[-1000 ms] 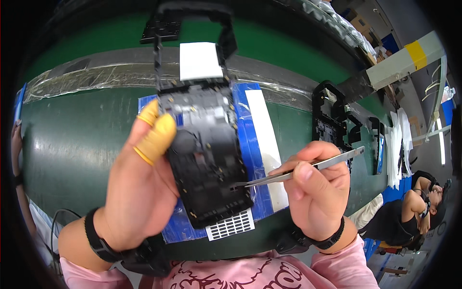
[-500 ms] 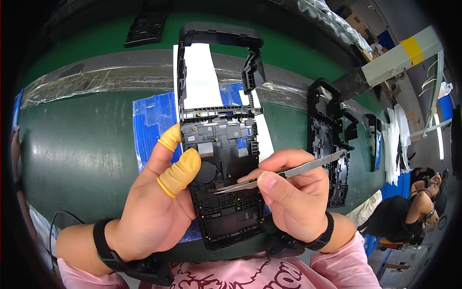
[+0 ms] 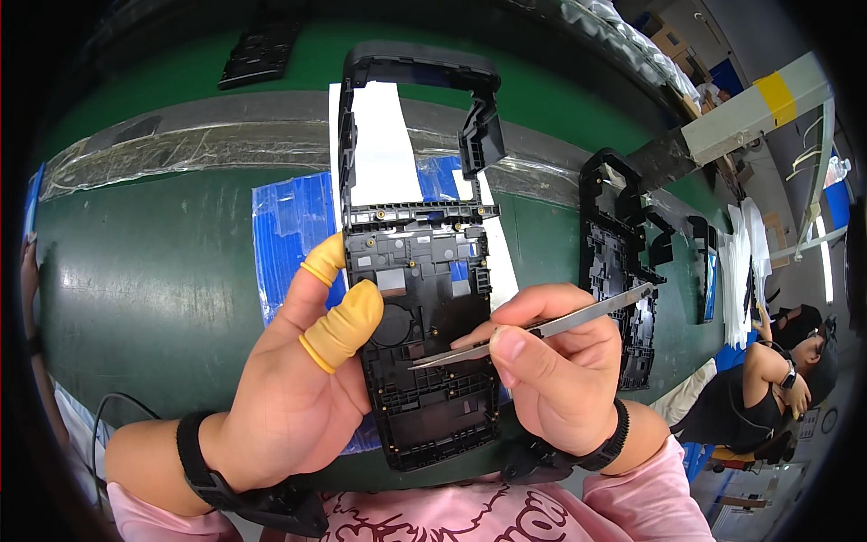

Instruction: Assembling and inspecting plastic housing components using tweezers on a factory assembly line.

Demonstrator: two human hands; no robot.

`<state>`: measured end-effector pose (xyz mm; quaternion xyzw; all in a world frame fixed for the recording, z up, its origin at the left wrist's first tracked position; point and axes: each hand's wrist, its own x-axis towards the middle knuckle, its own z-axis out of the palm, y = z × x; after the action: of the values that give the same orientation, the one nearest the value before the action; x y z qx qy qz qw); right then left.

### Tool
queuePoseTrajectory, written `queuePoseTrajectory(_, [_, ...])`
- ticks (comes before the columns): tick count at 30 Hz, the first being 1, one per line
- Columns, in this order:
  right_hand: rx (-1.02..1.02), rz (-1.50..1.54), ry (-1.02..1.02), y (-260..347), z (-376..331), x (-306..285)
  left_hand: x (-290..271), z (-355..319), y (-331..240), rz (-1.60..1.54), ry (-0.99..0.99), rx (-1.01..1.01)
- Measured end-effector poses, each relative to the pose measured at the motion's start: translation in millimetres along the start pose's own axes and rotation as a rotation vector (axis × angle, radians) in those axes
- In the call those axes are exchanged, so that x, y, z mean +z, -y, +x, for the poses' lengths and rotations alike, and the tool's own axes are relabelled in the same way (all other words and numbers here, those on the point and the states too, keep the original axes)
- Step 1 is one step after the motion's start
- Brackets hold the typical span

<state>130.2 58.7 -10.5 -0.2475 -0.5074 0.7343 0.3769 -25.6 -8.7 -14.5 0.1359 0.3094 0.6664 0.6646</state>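
Observation:
In front of me is a black plastic device housing [image 3: 424,307] with an open frame at its far end and small brass inserts along its edges. My left hand [image 3: 302,361], with yellow finger cots on thumb and forefinger, grips the housing by its left side. Metal tweezers [image 3: 578,316] are pinched in my right hand [image 3: 560,361]. Their tips point left and lie over the lower middle of the housing, near a round recess; whether they touch it, I cannot tell. A thin piece at the tweezers is too small to make out.
Beneath the housing are a white sheet [image 3: 375,135] and a blue corrugated board [image 3: 289,226] on the green table [image 3: 144,289]. Another black housing [image 3: 623,262] lies to the right, beside a grey beam [image 3: 750,104]. A black part [image 3: 262,54] lies on the far belt. Another person [image 3: 759,388] sits at right.
The housing and both my hands have shifted slightly to the right, the tweezers along with them. On the far belt, the black part has moved left. The person at right has changed posture.

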Motion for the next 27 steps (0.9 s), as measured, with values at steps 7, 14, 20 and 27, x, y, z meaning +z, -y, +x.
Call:
queuePoseTrajectory(7, [-0.005, -0.001, -0.004, -2.0, -1.0, -0.1, -1.0, -1.0, 1.4, 0.003, 0.0, 0.0])
queuePoseTrajectory(14, [-0.019, -0.026, 0.004, -1.5, 0.9, 0.1, 1.0, -0.7, -0.7, 0.006, 0.015, 0.0])
queuePoseTrajectory(20, [-0.008, -0.058, -0.016, -3.2, -0.5, 0.2, -0.4, -0.8, -0.1, 0.016, -0.014, -0.011])
queuePoseTrajectory(27, [-0.015, -0.006, -0.142, 5.1, 2.7, 0.7, -5.5, 1.1, -6.5, -0.007, 0.036, 0.0])
